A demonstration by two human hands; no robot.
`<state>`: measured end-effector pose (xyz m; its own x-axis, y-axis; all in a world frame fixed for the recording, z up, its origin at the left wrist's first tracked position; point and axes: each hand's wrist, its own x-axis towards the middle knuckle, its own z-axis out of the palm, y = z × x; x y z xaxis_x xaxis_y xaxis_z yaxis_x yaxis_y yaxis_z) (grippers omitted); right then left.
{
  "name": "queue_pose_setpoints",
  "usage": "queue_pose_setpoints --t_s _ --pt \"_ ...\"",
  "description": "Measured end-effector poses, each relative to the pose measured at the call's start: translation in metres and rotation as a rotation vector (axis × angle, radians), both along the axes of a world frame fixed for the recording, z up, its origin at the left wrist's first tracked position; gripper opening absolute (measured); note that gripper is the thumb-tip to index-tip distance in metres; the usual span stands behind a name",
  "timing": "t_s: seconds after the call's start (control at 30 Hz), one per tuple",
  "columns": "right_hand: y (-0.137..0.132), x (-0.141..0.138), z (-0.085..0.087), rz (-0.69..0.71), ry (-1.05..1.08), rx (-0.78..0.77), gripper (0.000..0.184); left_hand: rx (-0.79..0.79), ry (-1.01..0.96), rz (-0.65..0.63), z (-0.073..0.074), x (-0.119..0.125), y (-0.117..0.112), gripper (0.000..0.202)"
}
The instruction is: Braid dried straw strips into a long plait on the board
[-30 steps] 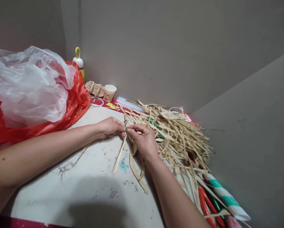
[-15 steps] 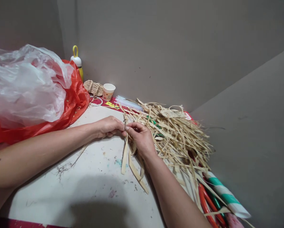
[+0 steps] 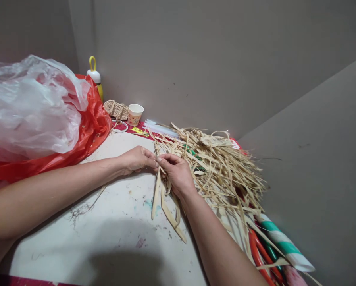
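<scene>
Left hand (image 3: 138, 159) and right hand (image 3: 178, 171) meet fingertip to fingertip, frame centre, both pinching straw strips (image 3: 156, 194); exact grip hidden. Short stretch just above the fingers looks twisted together, presumably done. Flat tails below, over the table (image 3: 115, 234), look unworked. Straw pile (image 3: 231, 174) right of centre, strands loose; plenty seemingly left.

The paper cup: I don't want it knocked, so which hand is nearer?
Left. The left hand is almost straight in front of the paper cup; the right hand is farther away, in front and to its right.
</scene>
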<state>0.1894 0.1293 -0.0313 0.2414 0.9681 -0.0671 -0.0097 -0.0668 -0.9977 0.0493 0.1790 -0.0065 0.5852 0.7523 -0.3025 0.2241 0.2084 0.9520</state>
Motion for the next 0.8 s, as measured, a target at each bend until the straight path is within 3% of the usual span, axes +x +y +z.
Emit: queue_pose_setpoints --t_s 0.13,0.4,0.63,0.8 --pt "0.0 0.0 0.002 0.02 0.046 -0.024 0.023 -0.018 -0.012 -0.008 0.003 0.0 -0.002 0.01" --pt "-0.001 0.0 -0.001 0.008 0.054 0.071 0.03 -0.069 -0.058 -0.017 0.002 -0.001 0.002 0.011" --pt "0.0 0.002 -0.005 0.046 -0.049 0.11 0.028 -0.075 -0.041 0.005 -0.003 0.0 0.005 0.023" --pt "-0.001 0.005 0.003 0.104 0.018 0.031 0.03 -0.038 -0.034 0.005 -0.007 0.002 0.006 0.023"
